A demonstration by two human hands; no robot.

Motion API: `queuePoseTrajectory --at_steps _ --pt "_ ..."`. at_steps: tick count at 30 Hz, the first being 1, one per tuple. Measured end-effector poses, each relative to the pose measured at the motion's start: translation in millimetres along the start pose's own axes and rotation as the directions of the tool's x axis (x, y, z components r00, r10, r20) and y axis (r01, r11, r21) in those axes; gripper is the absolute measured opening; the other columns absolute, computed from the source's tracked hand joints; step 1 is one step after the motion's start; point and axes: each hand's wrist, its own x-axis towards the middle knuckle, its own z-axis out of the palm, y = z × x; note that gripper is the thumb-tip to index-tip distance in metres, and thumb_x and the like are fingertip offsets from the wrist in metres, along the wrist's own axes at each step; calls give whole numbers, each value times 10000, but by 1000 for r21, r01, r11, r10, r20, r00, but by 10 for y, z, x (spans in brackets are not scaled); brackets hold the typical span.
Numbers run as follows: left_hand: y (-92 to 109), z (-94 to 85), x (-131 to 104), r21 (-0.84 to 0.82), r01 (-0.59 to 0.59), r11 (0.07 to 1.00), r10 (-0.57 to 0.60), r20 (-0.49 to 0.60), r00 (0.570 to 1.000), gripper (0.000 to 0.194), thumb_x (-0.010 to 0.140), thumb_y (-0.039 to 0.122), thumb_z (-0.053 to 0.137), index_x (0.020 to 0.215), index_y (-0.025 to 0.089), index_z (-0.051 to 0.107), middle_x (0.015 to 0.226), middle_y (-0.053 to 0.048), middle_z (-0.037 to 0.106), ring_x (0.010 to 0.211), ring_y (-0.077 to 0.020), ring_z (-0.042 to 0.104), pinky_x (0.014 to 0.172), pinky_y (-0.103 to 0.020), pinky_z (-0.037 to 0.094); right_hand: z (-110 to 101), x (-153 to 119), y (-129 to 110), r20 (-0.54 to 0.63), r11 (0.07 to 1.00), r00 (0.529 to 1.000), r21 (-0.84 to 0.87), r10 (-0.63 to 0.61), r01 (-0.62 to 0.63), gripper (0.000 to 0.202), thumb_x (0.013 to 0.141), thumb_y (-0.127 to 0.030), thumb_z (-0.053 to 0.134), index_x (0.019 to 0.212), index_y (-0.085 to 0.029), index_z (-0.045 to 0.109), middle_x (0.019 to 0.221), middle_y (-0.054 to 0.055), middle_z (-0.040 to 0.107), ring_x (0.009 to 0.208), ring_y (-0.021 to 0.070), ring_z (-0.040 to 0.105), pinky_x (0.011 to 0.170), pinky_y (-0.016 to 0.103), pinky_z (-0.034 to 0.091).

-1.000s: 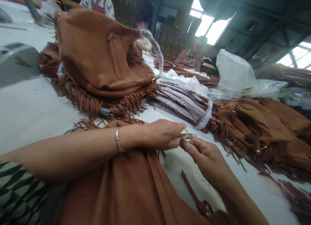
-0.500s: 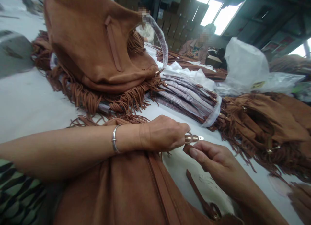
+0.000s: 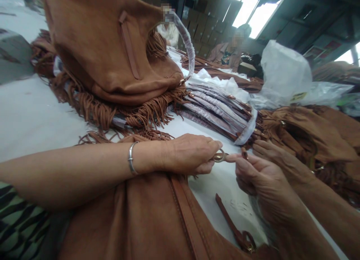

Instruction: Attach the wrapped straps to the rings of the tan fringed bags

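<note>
My left hand [image 3: 194,153], a silver bangle at its wrist, is closed on a metal ring [image 3: 219,155] and the toothed end of a zip showing through it. My right hand [image 3: 260,174] faces it from the right. A small brown leather strip [image 3: 244,153] is pinched in its fingers, and one fingertip reaches to the ring. Under my left forearm lies a brown suede bag [image 3: 149,218] with a stitched strap. A loose leather strap with a buckle [image 3: 230,226] rests on the table [image 3: 202,190] below my hands.
A co-worker's hand [image 3: 270,149] reaches in from the right, just behind mine. Another brown bag [image 3: 112,54] stands on fringed pieces at the back left. Plastic-wrapped straps [image 3: 213,110] lie beyond my hands, with a brown bag [image 3: 332,136] at right. People sit farther back.
My right hand has drawn slightly right and turned, carrying the leather strip away from the ring. The other person's hand has come into view. My left hand has barely moved.
</note>
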Motion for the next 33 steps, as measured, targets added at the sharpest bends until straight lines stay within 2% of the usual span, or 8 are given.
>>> queuePoseTrajectory --at_steps 7,11,15,20,22,24,28,33 --pt "8 33 -22 19 -27 999 27 -4 1000 300 834 237 439 1107 114 460 911 -80 606 810 -204 595 705 -302 477 162 20 82 -101 988 985 -89 -138 130 354 758 -458 634 611 -172 485 512 -45 391 431 64 290 389 215 194" --pt "7 52 -17 24 -5 1000 6 -29 1000 307 833 239 439 1111 111 461 942 -88 607 833 -215 597 710 -315 481 183 15 100 -50 941 974 -273 -223 201 332 800 -440 592 623 -179 486 523 -45 408 450 75 306 418 220 239" --pt "20 51 -21 26 -1 1000 1 -28 1000 294 824 240 448 1090 116 473 917 -79 611 808 -213 594 696 -316 483 180 34 120 -5 930 972 -293 -235 223 338 838 -455 532 640 -189 464 543 -43 402 461 84 307 428 224 259" --pt "35 60 -48 59 -94 994 94 3 996 220 821 255 471 1002 137 512 887 -73 605 767 -195 571 679 -303 474 22 63 18 275 880 934 -353 -227 317 317 812 -466 561 697 -171 555 649 -2 483 596 125 420 560 247 373" --pt "42 67 -58 69 -183 981 182 26 983 233 812 249 488 1014 135 517 902 -78 602 782 -196 562 685 -302 473 -41 61 -19 372 899 916 -335 -148 281 333 786 -480 589 692 -161 572 656 4 488 611 127 420 567 250 375" --pt "48 72 -60 78 -231 970 229 41 973 244 807 241 497 1022 126 516 914 -85 599 797 -201 557 693 -311 475 -70 55 -21 386 940 920 -286 -66 187 339 759 -477 623 671 -158 552 602 -19 436 546 98 363 492 228 326" --pt "40 89 -43 101 -149 984 148 20 989 221 845 256 456 1007 114 507 912 -93 594 798 -212 566 694 -333 480 -44 37 28 258 988 966 -147 -2 41 351 736 -467 656 646 -168 494 501 -82 293 438 53 209 395 207 153" --pt "13 108 -15 103 -36 994 39 -22 999 276 882 353 435 1014 119 498 938 -100 585 835 -216 575 694 -326 483 -88 18 50 194 998 981 -68 -2 15 376 723 -516 648 701 -163 524 481 -89 300 403 46 206 383 207 133"
